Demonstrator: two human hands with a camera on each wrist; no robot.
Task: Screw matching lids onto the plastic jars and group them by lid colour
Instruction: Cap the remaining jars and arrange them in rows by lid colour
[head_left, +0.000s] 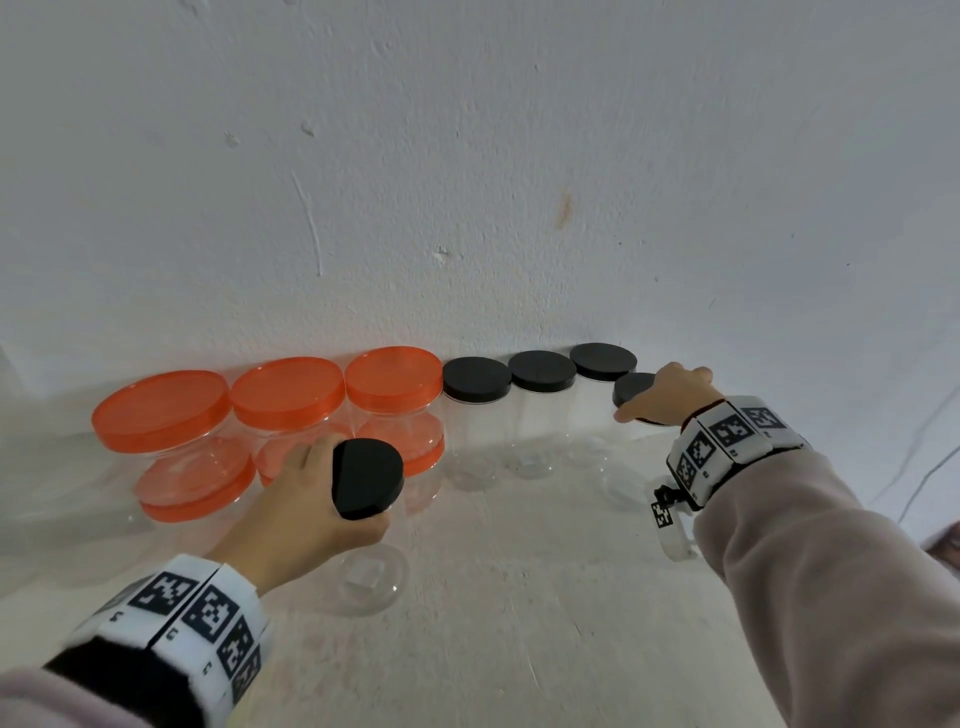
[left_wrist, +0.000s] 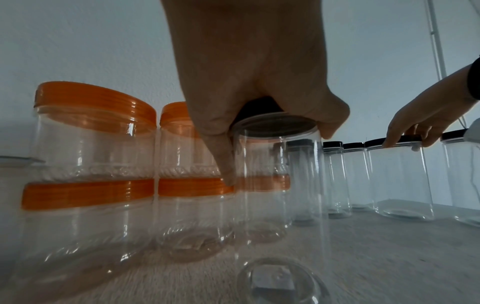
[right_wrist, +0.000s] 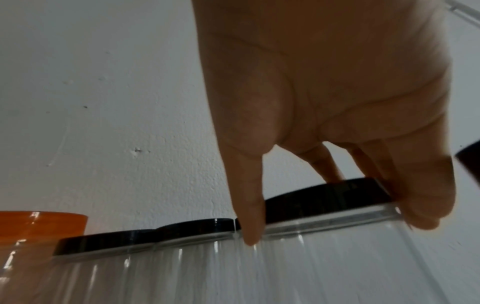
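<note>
My left hand (head_left: 311, 493) grips a black lid (head_left: 366, 478) on top of a clear jar (head_left: 366, 577) that stands in front of the orange group. In the left wrist view my fingers (left_wrist: 223, 156) curl round the top of this jar (left_wrist: 275, 185). My right hand (head_left: 670, 395) grips another black lid (head_left: 631, 387) at the right end of the back row. My right fingers (right_wrist: 249, 216) hold that lid (right_wrist: 324, 197) by its rim. Several orange-lidded jars (head_left: 288, 392) stand stacked at the left. Three black-lidded jars (head_left: 542, 370) line the wall.
A white wall (head_left: 467, 156) rises directly behind the jars. The jars stand on a pale table (head_left: 519, 623) that runs on toward me. A thin cable (head_left: 924, 467) hangs at the far right.
</note>
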